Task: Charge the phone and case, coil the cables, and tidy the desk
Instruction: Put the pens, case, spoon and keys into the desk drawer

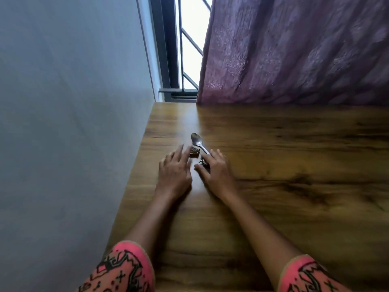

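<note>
A metal spoon [197, 140] lies on the wooden desk [284, 157], bowl pointing away from me. Beside it sits a small brown patterned object [194, 153]. My left hand [174, 171] lies flat with fingers spread, its fingertips touching that brown object. My right hand [214, 171] rests over the spoon's handle and a small dark metal item [203, 162], partly hidden under the fingers; whether it grips them I cannot tell. No phone, case or cable shows in the view.
A grey wall [69, 123] runs along the desk's left edge. A purple curtain [294, 49] hangs down to the desk's far edge, with a barred window [189, 43] beside it.
</note>
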Demonstrator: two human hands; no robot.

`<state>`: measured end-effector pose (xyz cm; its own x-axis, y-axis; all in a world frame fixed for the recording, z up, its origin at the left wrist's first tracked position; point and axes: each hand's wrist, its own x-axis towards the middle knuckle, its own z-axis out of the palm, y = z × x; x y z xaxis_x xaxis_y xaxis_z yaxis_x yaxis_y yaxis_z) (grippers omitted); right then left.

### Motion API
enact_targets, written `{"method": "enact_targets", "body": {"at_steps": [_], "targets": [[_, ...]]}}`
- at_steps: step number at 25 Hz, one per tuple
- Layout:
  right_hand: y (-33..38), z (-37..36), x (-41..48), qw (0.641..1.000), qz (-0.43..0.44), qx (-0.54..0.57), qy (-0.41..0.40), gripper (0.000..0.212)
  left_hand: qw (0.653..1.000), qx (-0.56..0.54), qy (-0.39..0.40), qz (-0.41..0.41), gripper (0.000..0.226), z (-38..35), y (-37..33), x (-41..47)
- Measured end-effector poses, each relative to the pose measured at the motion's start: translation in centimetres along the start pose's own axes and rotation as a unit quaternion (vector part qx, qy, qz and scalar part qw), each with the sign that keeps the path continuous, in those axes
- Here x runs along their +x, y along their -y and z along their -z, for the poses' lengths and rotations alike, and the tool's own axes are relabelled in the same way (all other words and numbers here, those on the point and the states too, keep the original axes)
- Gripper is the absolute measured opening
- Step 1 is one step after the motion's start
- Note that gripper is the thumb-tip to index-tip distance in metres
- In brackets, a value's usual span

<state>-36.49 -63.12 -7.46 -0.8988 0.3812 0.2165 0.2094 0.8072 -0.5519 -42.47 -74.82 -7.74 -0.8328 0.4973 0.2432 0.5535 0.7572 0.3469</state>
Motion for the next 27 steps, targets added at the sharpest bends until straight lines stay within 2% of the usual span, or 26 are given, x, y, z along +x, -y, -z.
{"method": "enact_targets", "body": {"at_steps": [2, 5, 9, 13, 16, 18, 22, 25, 27], "targets": [[-0.2, -0.3, 0.1, 0.999, 0.011, 0.002, -0.041, 0.025, 0.999, 0.02, 0.022, -0.04, 0.05, -0.2, 0.0, 0.8], [-0.2, -0.2, -0.8, 0.995, -0.016, -0.029, -0.098, 0.01, 0.998, -0.016, -0.013, -0.057, 0.04, 0.0, -0.1, 0.1], [0.3, 0.4, -2.7, 0.984, -0.068, -0.104, -0.124, 0.01, 0.992, -0.095, -0.054, -0.055, 0.017, 1.0, -0.5, -1.2], [0.9, 1.3, -5.8, 0.979, -0.074, -0.123, -0.142, 0.013, 0.99, -0.12, -0.063, -0.037, 0.014, 1.9, -1.4, -4.3], [0.9, 1.7, -8.4, 0.981, -0.078, -0.085, -0.157, 0.018, 0.987, -0.143, -0.079, -0.011, 0.018, 2.4, -2.4, -7.8], [0.8, 2.3, -10.3, 0.984, -0.093, -0.022, -0.148, 0.017, 0.98, -0.184, -0.077, 0.017, 0.022, 2.7, -3.0, -10.3], [0.4, 4.6, -15.1, 0.961, -0.135, 0.121, -0.209, 0.008, 0.921, -0.34, -0.098, 0.161, 0.033, 3.9, -5.9, -15.8], [0.1, 6.6, -21.1, 0.953, -0.124, 0.152, -0.232, 0.004, 0.893, -0.385, -0.128, 0.193, 0.035, 4.9, -9.0, -21.2], [-0.3, 7.4, -26.0, 0.947, -0.116, 0.186, -0.234, 0.005, 0.89, -0.393, -0.124, 0.196, 0.035, 5.1, -10.4, -25.0]]}}
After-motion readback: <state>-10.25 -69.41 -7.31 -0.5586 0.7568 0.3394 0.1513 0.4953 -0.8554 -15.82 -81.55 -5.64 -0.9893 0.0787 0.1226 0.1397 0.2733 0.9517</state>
